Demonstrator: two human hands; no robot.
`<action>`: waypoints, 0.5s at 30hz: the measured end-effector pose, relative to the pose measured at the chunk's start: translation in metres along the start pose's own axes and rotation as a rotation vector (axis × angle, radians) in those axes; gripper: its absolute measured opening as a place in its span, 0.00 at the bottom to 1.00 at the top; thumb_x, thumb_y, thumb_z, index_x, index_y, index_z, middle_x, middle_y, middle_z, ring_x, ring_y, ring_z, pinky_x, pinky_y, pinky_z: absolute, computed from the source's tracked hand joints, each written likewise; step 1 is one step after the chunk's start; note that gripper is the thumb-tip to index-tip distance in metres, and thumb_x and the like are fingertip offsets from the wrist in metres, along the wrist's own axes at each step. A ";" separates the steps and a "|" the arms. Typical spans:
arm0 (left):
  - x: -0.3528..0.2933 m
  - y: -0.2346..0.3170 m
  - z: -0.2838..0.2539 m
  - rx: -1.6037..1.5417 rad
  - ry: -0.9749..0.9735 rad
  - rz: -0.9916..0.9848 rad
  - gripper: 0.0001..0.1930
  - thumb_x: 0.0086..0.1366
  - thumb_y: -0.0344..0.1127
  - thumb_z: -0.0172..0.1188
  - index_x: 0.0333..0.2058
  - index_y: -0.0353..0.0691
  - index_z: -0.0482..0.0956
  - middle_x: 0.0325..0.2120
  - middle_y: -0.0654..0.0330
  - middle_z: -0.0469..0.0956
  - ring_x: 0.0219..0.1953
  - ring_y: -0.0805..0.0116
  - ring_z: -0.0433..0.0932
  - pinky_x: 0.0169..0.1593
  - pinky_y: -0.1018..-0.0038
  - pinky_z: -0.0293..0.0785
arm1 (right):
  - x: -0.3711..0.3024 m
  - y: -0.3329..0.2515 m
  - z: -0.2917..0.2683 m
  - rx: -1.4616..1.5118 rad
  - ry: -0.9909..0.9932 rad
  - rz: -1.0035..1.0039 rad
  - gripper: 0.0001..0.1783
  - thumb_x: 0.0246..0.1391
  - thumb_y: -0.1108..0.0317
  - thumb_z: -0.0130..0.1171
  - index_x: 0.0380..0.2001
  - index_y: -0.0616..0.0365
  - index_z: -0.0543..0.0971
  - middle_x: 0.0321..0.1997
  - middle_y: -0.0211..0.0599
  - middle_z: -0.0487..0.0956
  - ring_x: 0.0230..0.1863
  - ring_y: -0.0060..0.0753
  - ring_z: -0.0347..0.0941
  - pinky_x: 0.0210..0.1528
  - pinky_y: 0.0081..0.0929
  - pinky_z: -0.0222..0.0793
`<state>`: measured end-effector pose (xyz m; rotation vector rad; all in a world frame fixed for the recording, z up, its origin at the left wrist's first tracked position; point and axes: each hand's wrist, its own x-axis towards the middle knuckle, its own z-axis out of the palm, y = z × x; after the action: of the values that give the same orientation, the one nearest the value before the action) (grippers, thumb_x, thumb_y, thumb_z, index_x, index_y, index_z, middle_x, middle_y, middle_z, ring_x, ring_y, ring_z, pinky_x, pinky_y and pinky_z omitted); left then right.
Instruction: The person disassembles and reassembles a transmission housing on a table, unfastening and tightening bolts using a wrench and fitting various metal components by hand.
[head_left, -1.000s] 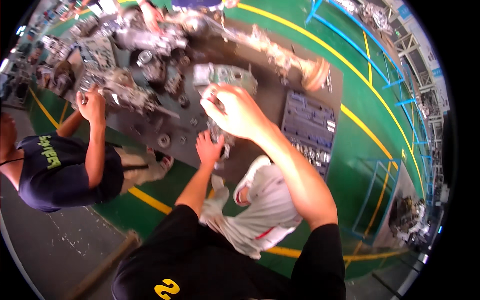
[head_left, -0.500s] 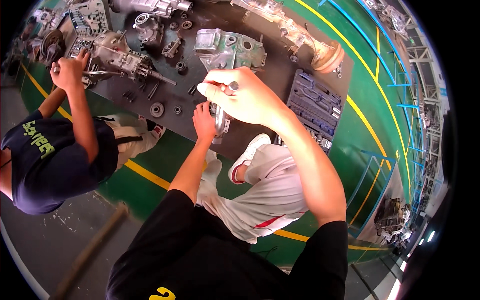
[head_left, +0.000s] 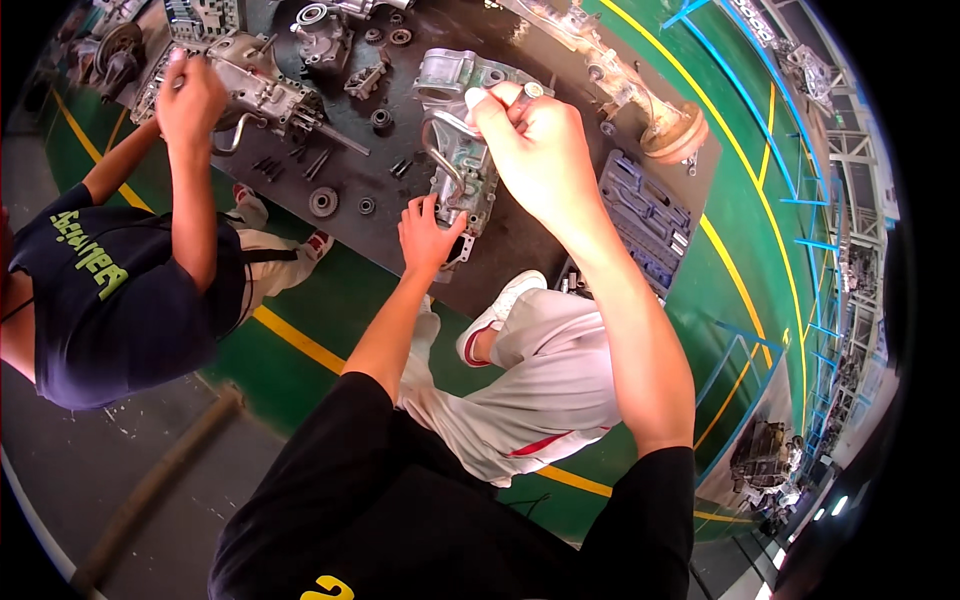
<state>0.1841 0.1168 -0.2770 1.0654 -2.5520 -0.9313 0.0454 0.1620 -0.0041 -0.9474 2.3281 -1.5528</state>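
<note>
A cranked metal speed wrench [head_left: 434, 150] stands over a grey cast metal housing [head_left: 482, 190] near the table's front edge. My right hand [head_left: 538, 140] is closed around the wrench's upper end, whose round tip sticks out above the fist. Down at the lower end, my left hand [head_left: 428, 235] rests against the near part of the housing, fingers spread and thumb apart, beside the wrench's foot. Whether the fingertips touch the wrench is hard to make out. The fastener under it is hidden.
To the left, a co-worker's raised hand [head_left: 190, 100] holds another cranked wrench [head_left: 236, 135] over a gearbox [head_left: 255, 80]. Loose gears [head_left: 323, 201] and bolts lie between us. At right sit a blue-grey socket tray [head_left: 645, 215] and a rusty axle part [head_left: 665, 130].
My right hand has moved up and to the right with the wrench's upper end, uncovering its crank. My left hand stays low by the housing. The co-worker's hand has risen rightward. The view has shifted slightly.
</note>
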 end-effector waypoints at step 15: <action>0.001 0.001 -0.009 0.043 0.021 0.036 0.30 0.53 0.57 0.66 0.47 0.43 0.74 0.46 0.53 0.72 0.47 0.48 0.71 0.48 0.54 0.69 | 0.000 -0.027 0.006 -0.248 -0.187 -0.448 0.14 0.55 0.64 0.64 0.22 0.61 0.77 0.24 0.39 0.78 0.31 0.43 0.71 0.36 0.38 0.69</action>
<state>0.1872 0.1126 -0.2697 1.0321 -2.5763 -0.8563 0.0591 0.1508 0.0167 -1.6909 2.3152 -1.2481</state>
